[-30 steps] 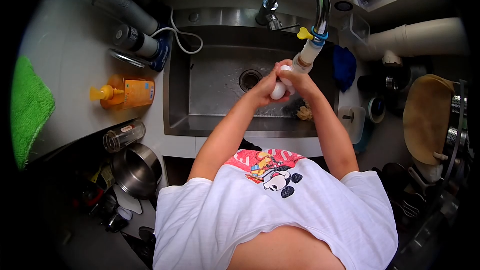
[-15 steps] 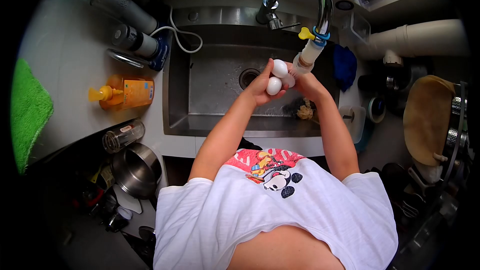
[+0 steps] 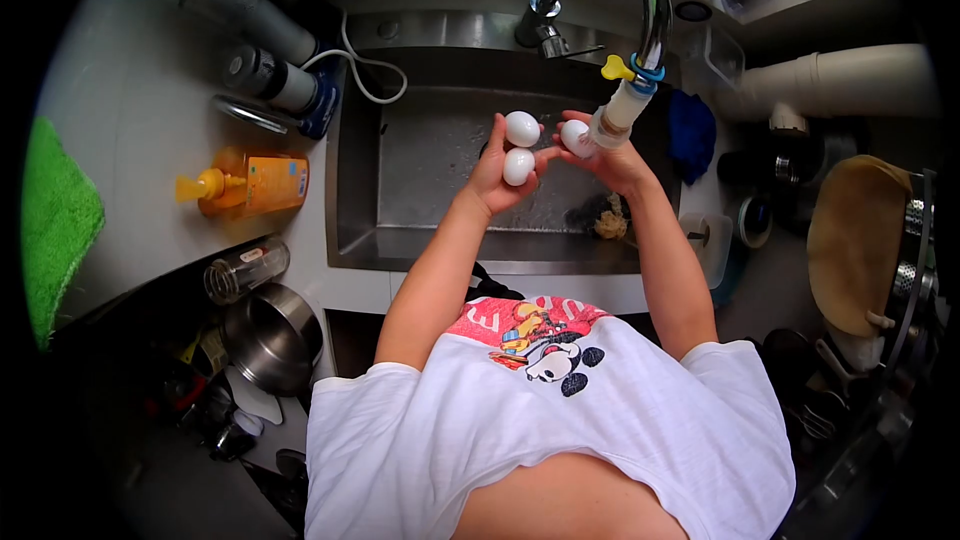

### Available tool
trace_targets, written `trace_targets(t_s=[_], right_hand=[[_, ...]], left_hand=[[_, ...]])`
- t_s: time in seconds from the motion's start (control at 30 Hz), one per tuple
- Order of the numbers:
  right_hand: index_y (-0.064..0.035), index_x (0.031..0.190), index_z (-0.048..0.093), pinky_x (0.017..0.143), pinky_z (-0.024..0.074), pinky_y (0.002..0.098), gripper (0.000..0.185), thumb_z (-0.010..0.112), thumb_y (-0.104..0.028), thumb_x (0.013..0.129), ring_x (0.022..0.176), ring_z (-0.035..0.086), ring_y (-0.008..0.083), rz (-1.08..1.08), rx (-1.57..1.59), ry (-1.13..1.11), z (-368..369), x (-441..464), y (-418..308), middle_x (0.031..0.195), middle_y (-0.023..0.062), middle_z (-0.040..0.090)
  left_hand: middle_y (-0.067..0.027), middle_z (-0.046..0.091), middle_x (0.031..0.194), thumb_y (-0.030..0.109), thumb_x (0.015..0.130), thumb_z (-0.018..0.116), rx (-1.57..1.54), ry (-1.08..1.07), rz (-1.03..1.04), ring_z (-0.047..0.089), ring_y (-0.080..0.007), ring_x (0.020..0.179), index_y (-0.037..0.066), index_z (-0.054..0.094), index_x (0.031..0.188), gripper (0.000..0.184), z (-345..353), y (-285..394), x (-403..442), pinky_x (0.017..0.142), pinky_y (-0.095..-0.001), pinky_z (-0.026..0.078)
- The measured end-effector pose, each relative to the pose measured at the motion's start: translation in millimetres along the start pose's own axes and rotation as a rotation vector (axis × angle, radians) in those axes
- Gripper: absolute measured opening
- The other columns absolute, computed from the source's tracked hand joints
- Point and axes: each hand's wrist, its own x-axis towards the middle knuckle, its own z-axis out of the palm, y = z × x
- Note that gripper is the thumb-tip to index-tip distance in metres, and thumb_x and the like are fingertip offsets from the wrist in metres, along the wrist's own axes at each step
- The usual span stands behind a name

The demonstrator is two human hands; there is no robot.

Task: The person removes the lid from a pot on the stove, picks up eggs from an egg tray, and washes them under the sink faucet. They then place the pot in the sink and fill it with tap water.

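Observation:
Over the steel sink [image 3: 415, 165], my left hand [image 3: 488, 182] cups two white eggs, an upper egg [image 3: 522, 128] near the fingers and a lower egg [image 3: 518, 167] by the palm. Its fingers curl around them. My right hand [image 3: 622, 168] holds a third white egg [image 3: 574, 137] directly beneath the filter nozzle [image 3: 618, 112] of the tap. Water from the nozzle runs onto this egg. The fingertips of both hands come close together between the eggs; whether they touch I cannot tell.
The curved chrome tap [image 3: 655, 15] arches above my right hand. A brownish scrubber [image 3: 611, 220] lies at the sink's right front. An orange soap bottle [image 3: 262, 183] is on the left counter, a steel pot [image 3: 272, 340] below it, and a blue cloth [image 3: 691, 135] at the right.
My hands have moved apart. The left hand has shifted left with two eggs, while the right hand stays under the tap with the third egg, now separate from the others.

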Motion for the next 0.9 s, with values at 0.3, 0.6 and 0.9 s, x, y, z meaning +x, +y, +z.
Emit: trace_targets(t_s=[0.3, 0.6, 0.9], right_hand=[[-0.0031, 0.104, 0.048, 0.068, 0.0518, 0.0269, 0.037, 0.062, -0.025, 0.078, 0.087, 0.058, 0.0196, 0.057, 0.107, 0.055, 11, 15, 17, 0.096, 0.0115, 0.056], [-0.0072, 0.095, 0.051, 0.059, 0.0517, 0.0272, 0.025, 0.06, -0.025, 0.08, 0.075, 0.06, 0.0167, -0.077, -0.039, 0.199, 23, -1, 13, 0.081, 0.0063, 0.058], [-0.0063, 0.099, 0.049, 0.066, 0.0525, 0.0269, 0.028, 0.063, -0.014, 0.076, 0.081, 0.059, 0.0184, 0.093, 0.16, 0.178, 19, 6, 6, 0.087, 0.0067, 0.056]], left_hand=[[-0.0151, 0.052, 0.111, 0.067, 0.075, 0.044, -0.032, 0.015, 0.008, 0.055, -0.0102, 0.064, 0.014, 0.049, 0.109, 0.063, -15, -10, 0, 0.046, -0.0174, 0.047], [-0.0075, 0.06, 0.094, 0.069, 0.075, 0.041, 0.055, 0.041, 0.036, 0.055, -0.0097, 0.062, 0.013, 0.051, 0.105, 0.064, -3, -19, 5, 0.043, -0.0168, 0.045], [-0.0117, 0.057, 0.102, 0.067, 0.076, 0.043, 0.043, 0.007, 0.056, 0.055, -0.0105, 0.062, 0.013, 0.051, 0.105, 0.062, -4, -19, 3, 0.043, -0.0173, 0.046]])
